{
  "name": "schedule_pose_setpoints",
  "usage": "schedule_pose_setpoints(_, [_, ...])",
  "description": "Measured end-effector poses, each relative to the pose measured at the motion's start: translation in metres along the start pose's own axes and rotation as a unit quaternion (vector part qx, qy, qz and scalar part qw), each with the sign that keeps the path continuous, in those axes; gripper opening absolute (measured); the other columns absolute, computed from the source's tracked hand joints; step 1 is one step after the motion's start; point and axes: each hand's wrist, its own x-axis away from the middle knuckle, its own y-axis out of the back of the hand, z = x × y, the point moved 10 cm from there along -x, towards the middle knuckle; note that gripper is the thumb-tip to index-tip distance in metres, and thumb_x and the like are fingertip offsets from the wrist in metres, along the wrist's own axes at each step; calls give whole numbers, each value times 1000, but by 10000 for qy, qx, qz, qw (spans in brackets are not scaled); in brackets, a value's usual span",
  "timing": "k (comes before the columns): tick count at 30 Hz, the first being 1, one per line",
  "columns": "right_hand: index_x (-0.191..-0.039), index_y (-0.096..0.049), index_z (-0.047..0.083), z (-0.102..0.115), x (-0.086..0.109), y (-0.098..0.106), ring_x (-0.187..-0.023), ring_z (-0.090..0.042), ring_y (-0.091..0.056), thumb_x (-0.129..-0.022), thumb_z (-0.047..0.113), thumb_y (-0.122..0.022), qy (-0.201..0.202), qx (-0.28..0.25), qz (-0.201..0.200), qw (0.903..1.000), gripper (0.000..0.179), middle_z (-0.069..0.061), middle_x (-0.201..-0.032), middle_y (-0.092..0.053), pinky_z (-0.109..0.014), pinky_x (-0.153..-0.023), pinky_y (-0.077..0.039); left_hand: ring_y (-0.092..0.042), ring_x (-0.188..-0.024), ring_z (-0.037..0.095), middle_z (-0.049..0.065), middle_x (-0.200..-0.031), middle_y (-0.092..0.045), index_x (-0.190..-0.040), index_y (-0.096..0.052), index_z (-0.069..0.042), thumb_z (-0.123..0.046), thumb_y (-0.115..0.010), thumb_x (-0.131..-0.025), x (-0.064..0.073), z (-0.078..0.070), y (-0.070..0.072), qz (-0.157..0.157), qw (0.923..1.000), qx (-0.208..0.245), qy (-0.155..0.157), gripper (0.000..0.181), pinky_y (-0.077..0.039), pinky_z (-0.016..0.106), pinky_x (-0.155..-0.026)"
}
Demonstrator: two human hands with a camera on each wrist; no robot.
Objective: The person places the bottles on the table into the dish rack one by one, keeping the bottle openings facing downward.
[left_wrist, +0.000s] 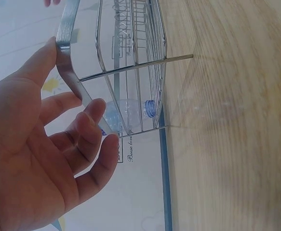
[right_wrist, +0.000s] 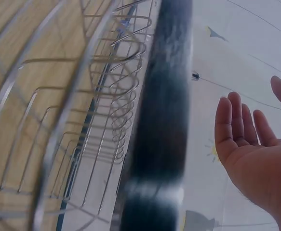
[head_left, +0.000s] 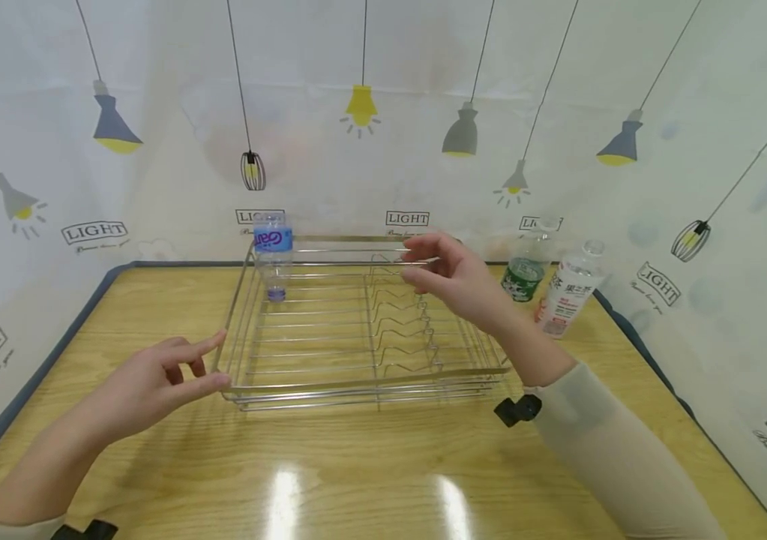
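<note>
At the centre of the table (head_left: pixel 356 457), the wire rack (head_left: pixel 329 384) lies with its flat rim uppermost and its long sides facing six and twelve o'clock, seemingly so that either short end is within reach of a hand; at the rack's eight o'clock, the left hand (head_left: pixel 147 381) touches the rim near the corner, thumb and forefinger set apart along it rather than visibly clamped round it, a light contact that probably steadies the frame; towards one o'clock, the right hand (head_left: pixel 460 281) hangs above the rack, fingers loosely bent, thumb apart from them and nothing between, and the right wrist view shows it clear of the rim.

Inside the rack at eleven o'clock, the blue-labelled bottle (head_left: pixel 274 241) stands upside down, its purple cap towards the wires; the corner there likely helps prop it on so narrow a neck. The row of wavy wires (head_left: pixel 431 331), at three o'clock within, looks shaped to part things standing on edge; outside at two o'clock, the green-labelled bottle (head_left: pixel 523 279) and white-labelled bottle (head_left: pixel 564 294) stand base down, side by side, where flat table suits them.
</note>
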Motion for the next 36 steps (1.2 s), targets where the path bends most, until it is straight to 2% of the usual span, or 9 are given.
schedule_pose_setpoints(6, [-148, -60, 12, -23, 29, 32, -116, -20, -72, -109, 24, -72, -95, 239, -313, 9992, 43, -7, -139, -66, -28, -93, -63, -51, -71, 9, 0, -105, -64, -167, -48, -15, -44, -74, -106, 1, -1, 1, -10, 10000, -30, -21, 72, -47, 28, -59])
schedule_pose_setpoints(10, [-139, -65, 10, -38, 44, 60, -105, -15, -74, -108, 22, -73, 65, 140, -620, 9980, 34, -4, -128, -70, -26, -90, -64, -51, -72, 9, 0, -105, -64, -167, -48, -14, -44, -73, -106, 0, -2, 1, -17, 10000, -54, -48, 72, -47, 28, -59])
schedule_pose_setpoints(13, [-135, -66, 4, -45, 56, 81, -101, -12, -73, -108, 15, -72, 234, 47, -782, 9967, 30, 0, -122, -72, -24, -87, -64, -51, -71, 9, 0, -104, -64, -167, -48, -14, -44, -73, -106, 1, -1, 1, -11, 10000, -18, -35, 72, -47, 28, -59])
schedule_pose_setpoints(16, [-135, -67, 3, -54, 69, 102, -97, -10, -73, -109, 15, -71, 144, 110, -911, 9957, 29, 7, -117, -73, -21, -78, -62, -51, -70, 8, 0, -104, -64, -167, -47, -14, -43, -73, -107, 1, 0, 1, -30, 10000, -3, -44, 72, -47, 28, -59])
schedule_pose_setpoints(18, [-135, -68, 6, -61, 77, 115, -97, -10, -73, -110, 16, -70, 26, 200, -1007, 9947, 28, 9, -116, -73, -21, -77, -61, -51, -69, 8, 0, -103, -65, -167, -47, -13, -42, -73, -107, 1, -1, 1, -57, 10000, 46, -63, 72, -47, 28, -59])
schedule_pose_setpoints(25, [-134, -71, 16, -90, 99, 165, -99, -6, -71, -112, 22, -67, -153, 582, -1562, 9859, 24, 13, -111, -74, -15, -87, -59, -54, -69, 8, 2, -108, -68, -167, -48, -12, -40, -75, -106, 3, -1, 1, -169, 9995, 277, -44, 72, -48, 28, -59])
schedule_pose_setpoints(31, [-135, -70, 14, -117, 116, 207, -97, -6, -69, -111, 22, -69, -342, 157, -2023, 9786, 26, 11, -113, -73, -13, -84, -59, -56, -71, 9, 4, -110, -70, -166, -50, -16, -37, -75, -107, 5, -4, 1, -202, 9990, 388, -108, 68, -49, 28, -60])
schedule_pose_setpoints(36, [-131, -68, 19, -135, 128, 233, -96, -5, -66, -110, 22, -69, -547, -213, -2503, 9664, 21, 13, -112, -70, -10, -82, -57, -55, -71, 9, 3, -109, -69, -167, -49, -18, -38, -73, -108, 3, -3, 0, -151, 9988, 461, -72, 67, -48, 29, -59])
